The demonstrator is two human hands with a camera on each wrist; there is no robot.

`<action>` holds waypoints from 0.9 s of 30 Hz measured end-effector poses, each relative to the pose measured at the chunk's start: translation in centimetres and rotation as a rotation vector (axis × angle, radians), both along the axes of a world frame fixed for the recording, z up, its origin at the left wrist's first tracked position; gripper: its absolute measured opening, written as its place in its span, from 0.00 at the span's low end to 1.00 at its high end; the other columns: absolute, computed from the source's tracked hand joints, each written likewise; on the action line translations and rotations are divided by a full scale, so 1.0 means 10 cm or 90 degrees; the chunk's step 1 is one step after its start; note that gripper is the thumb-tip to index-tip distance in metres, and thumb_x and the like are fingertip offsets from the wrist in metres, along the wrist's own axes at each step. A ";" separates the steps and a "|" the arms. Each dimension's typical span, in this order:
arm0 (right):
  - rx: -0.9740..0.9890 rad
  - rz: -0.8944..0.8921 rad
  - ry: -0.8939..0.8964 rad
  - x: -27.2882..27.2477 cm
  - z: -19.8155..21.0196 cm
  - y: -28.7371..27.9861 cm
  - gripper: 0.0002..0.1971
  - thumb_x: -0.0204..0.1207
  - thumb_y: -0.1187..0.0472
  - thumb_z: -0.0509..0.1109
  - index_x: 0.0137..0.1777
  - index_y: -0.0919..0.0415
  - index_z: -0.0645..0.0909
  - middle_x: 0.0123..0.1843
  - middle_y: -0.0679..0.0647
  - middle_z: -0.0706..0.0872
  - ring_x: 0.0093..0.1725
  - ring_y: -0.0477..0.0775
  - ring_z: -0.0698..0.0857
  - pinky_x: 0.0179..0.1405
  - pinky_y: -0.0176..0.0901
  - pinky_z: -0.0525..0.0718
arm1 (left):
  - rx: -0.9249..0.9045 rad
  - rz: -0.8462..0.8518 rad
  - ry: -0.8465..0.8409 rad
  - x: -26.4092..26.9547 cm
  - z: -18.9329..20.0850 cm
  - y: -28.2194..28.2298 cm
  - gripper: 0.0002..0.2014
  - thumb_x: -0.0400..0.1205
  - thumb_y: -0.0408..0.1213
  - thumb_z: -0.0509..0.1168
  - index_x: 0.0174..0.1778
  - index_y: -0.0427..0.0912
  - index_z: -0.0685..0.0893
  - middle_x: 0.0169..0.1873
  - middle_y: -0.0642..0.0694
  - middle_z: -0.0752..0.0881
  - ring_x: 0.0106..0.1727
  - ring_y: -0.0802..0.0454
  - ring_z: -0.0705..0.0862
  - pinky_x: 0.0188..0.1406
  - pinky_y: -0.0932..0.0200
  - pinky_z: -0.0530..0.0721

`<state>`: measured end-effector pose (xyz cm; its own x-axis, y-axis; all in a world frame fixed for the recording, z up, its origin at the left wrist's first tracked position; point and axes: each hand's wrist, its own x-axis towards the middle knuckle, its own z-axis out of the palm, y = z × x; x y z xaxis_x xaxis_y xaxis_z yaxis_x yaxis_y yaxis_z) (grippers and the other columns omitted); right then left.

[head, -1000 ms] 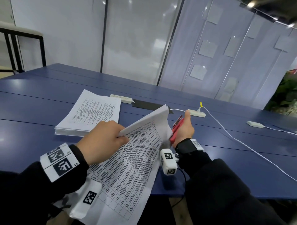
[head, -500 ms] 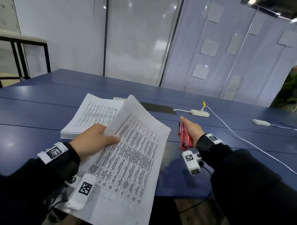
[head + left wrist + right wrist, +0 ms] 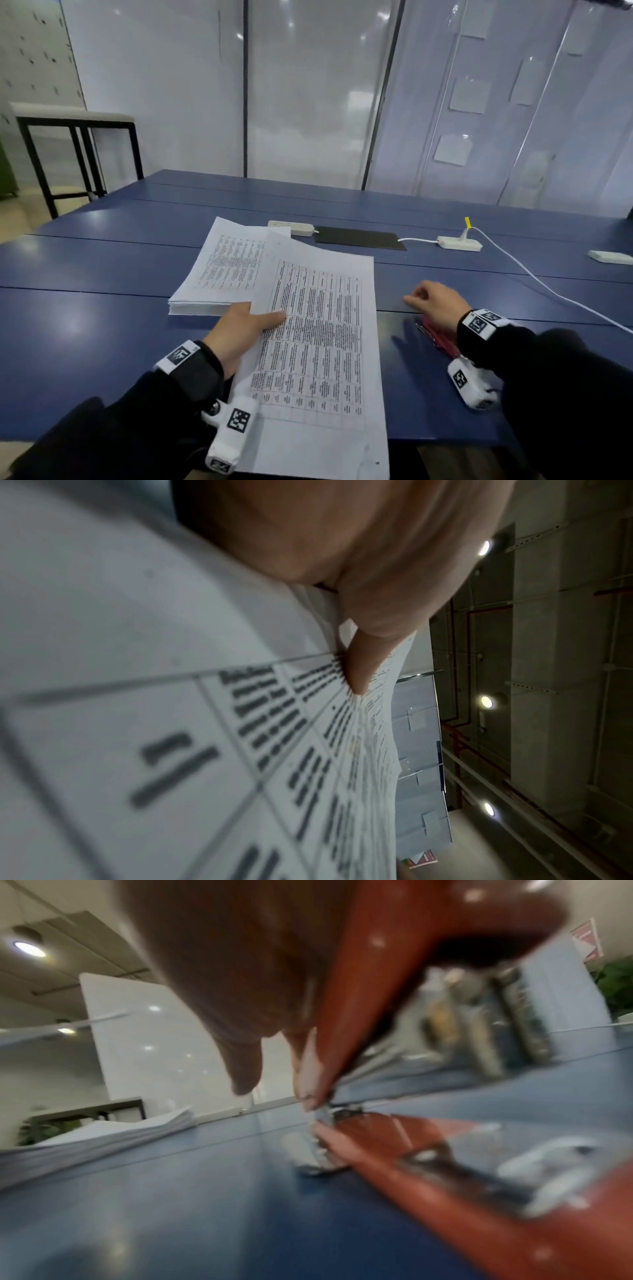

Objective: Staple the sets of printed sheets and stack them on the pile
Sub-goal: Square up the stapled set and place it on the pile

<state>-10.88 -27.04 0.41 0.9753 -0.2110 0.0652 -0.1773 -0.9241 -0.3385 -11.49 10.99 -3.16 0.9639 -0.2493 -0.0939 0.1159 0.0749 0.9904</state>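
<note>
Fingers (image 3: 270, 318) of the left hand (image 3: 239, 329) are pinching the stapled set (image 3: 318, 329); right fingers (image 3: 416, 296), loosely curled, are leaving the stapler (image 3: 436, 337); squaring edges over the pile (image 3: 219, 270) is advisable.

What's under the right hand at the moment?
The red stapler lies on the blue table beneath the right hand and wrist. Only its near part shows in the head view. Whether the fingers touch it cannot be told.

White printed sheets (image 3: 318, 329) with black gridded text, white pile (image 3: 219, 270) likewise; red stapler (image 3: 440, 337) with silver metal; dark blue table (image 3: 102, 329); black sleeves, black-and-white square-coded wristbands (image 3: 479, 322)
</note>
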 end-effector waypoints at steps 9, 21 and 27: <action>0.731 0.081 0.134 -0.17 0.21 1.30 0.14 0.85 0.56 0.72 0.62 0.65 0.88 0.49 0.60 0.94 0.42 0.57 0.93 0.40 0.49 0.91 | 0.009 0.101 -0.056 0.30 0.38 0.08 0.10 0.84 0.30 0.74 0.61 0.36 0.90 0.54 0.42 0.95 0.56 0.45 0.94 0.65 0.44 0.88; 0.659 0.061 0.030 1.20 0.58 2.15 0.11 0.83 0.62 0.75 0.59 0.69 0.85 0.45 0.59 0.88 0.34 0.56 0.86 0.28 0.46 0.87 | 0.221 0.235 -0.128 1.09 0.58 1.11 0.20 0.84 0.19 0.64 0.70 0.40 0.82 0.65 0.42 0.88 0.59 0.50 0.89 0.66 0.46 0.87; 0.471 0.072 0.133 1.33 0.30 2.34 0.12 0.78 0.78 0.71 0.38 0.64 0.77 0.34 0.64 0.80 0.20 0.52 0.82 0.18 0.42 0.84 | 0.414 0.231 -0.118 1.42 0.35 1.28 0.20 0.83 0.20 0.63 0.69 0.37 0.85 0.63 0.41 0.89 0.62 0.43 0.87 0.66 0.50 0.83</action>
<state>2.40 -3.66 3.39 0.9702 -0.0260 -0.2407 -0.2226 -0.4870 -0.8445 2.76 23.76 0.36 0.9891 0.1355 0.0576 0.0229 -0.5281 0.8489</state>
